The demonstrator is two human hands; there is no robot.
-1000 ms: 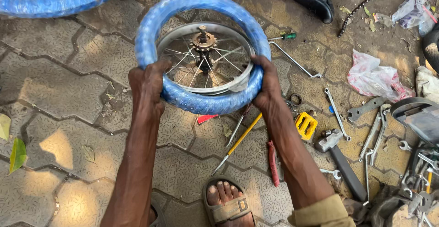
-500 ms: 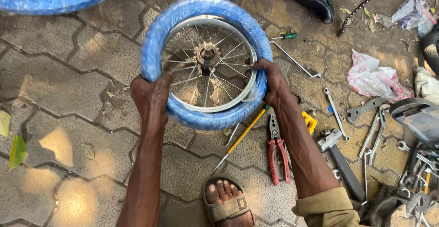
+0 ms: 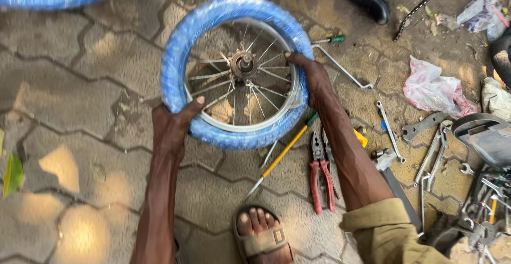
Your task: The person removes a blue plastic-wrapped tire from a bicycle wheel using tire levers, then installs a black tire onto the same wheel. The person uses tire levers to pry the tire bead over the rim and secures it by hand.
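Tilting flatter since earlier, small spoked bicycle wheel in blue-wrapped tyre point(image 3: 181, 46) is being gripped by left hand point(image 3: 171, 124) and right hand point(image 3: 311, 77) on opposite sides

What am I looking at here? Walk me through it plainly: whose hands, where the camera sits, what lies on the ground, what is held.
The camera sits on a person's head and looks down, so both arms belong to that person. The left hand and the right hand grip opposite sides of a small spoked wheel whose tyre is wrapped in blue. Beneath is paved ground, with the person's sandalled foot at the bottom. Tools lie scattered to the right: red-handled pliers, a yellow-handled screwdriver, several spanners and a pink plastic bag.
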